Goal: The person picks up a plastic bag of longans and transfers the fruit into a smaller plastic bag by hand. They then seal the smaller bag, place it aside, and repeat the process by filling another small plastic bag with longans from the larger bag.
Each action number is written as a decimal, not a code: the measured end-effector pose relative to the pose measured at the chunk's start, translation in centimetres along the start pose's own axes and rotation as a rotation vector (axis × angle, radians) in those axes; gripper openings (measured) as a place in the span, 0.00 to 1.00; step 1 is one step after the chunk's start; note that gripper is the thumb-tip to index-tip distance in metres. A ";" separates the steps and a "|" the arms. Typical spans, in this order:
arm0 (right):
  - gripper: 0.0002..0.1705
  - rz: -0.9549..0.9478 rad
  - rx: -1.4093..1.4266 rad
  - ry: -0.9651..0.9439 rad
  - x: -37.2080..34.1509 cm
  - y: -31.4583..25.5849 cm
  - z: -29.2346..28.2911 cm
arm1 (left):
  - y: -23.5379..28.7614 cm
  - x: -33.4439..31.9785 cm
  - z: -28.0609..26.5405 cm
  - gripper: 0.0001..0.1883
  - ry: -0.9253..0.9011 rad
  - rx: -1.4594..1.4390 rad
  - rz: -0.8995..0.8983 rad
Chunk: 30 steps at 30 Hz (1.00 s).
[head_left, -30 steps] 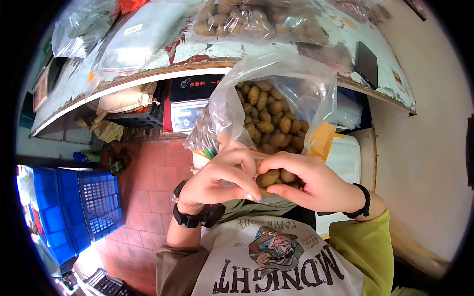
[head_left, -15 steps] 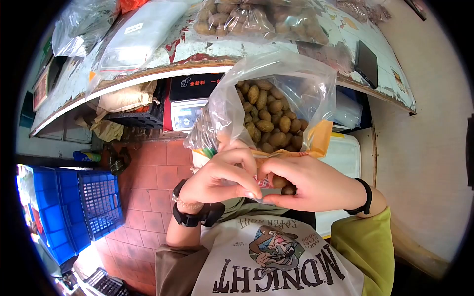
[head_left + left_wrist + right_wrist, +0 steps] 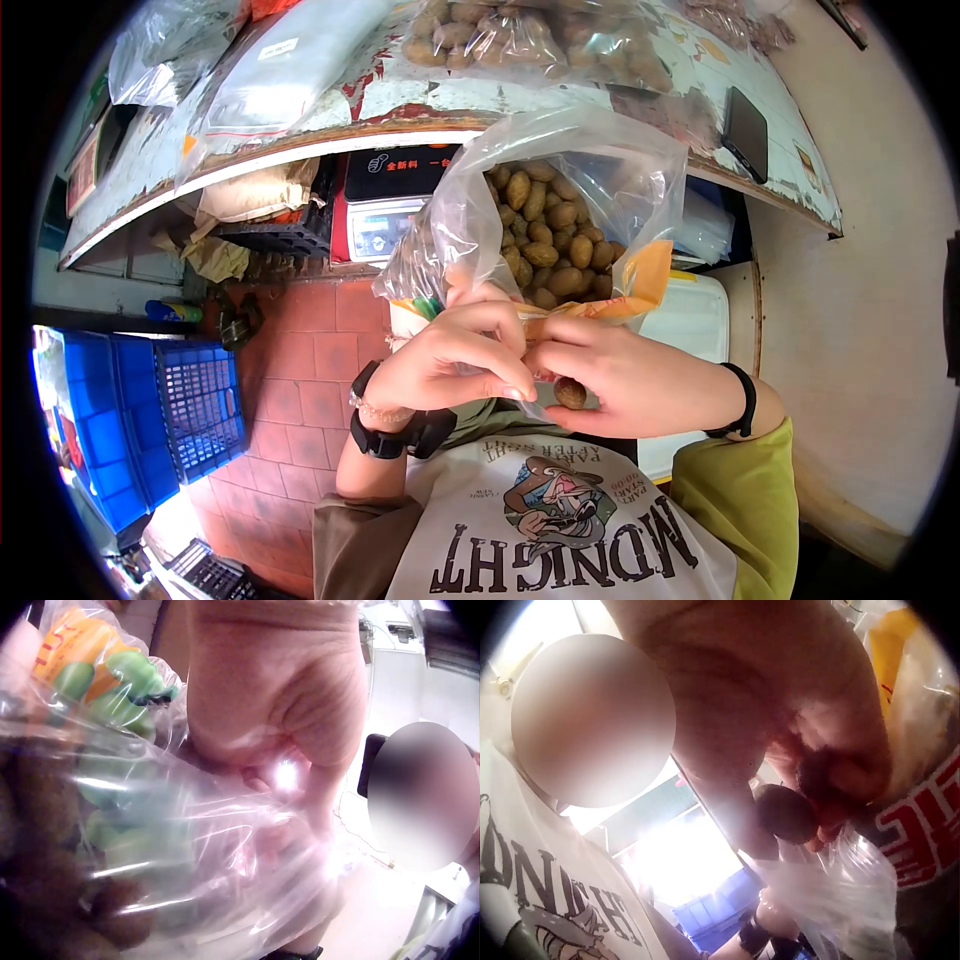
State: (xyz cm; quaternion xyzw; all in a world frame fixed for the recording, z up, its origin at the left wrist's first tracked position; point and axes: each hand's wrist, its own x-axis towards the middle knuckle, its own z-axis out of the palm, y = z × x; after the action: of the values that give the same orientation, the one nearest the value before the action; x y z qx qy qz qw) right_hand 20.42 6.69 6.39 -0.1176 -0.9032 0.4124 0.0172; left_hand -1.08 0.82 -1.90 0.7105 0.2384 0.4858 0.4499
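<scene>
At the lower left of the head view, a blue crate [image 3: 200, 410] stands on the red-tiled floor [image 3: 300, 420]. Towards the upper left, a stack of clear plastic bags [image 3: 285, 75] lies on the chipped worktop [image 3: 400, 112]. Right of that, below the worktop's edge, a scale [image 3: 385, 228] shows a lit display.

Just left of centre, the left hand [image 3: 450, 355] pinches clear plastic film [image 3: 530, 408] between thumb and fingers. In the middle, the big clear bag [image 3: 560, 125] gapes open, brown oval fruits [image 3: 560, 240] piled inside and orange print on its near side. Right of centre, below the bag's mouth, the right hand [image 3: 640, 375] grasps a single brown fruit [image 3: 570, 393] between thumb and curled fingers; the right wrist view shows it just above clear plastic.

Further right sits a white container [image 3: 690, 320], and at the upper right a black phone [image 3: 745, 133] lies on the worktop.
</scene>
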 end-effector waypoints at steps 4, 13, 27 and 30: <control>0.19 0.067 0.107 0.021 0.3 -0.5 -0.3 | -0.1 0.0 0.0 0.06 0.011 -0.024 0.009; 0.21 0.100 0.436 0.051 -0.2 -0.3 -0.7 | -0.1 0.0 0.1 0.07 0.014 -0.035 0.006; 0.30 0.050 -0.496 0.294 2.3 4.7 -4.4 | 0.4 0.6 0.2 0.04 0.005 -0.026 -0.043; 0.41 -0.049 -0.466 0.129 3.2 6.0 -4.7 | 0.4 0.4 0.4 0.03 -0.016 -0.006 -0.043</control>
State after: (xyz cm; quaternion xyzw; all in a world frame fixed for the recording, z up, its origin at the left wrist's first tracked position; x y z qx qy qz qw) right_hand 19.14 14.68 4.83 -0.1227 -0.9735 0.1842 0.0573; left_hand -0.60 0.76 -1.39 0.7078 0.2487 0.4707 0.4643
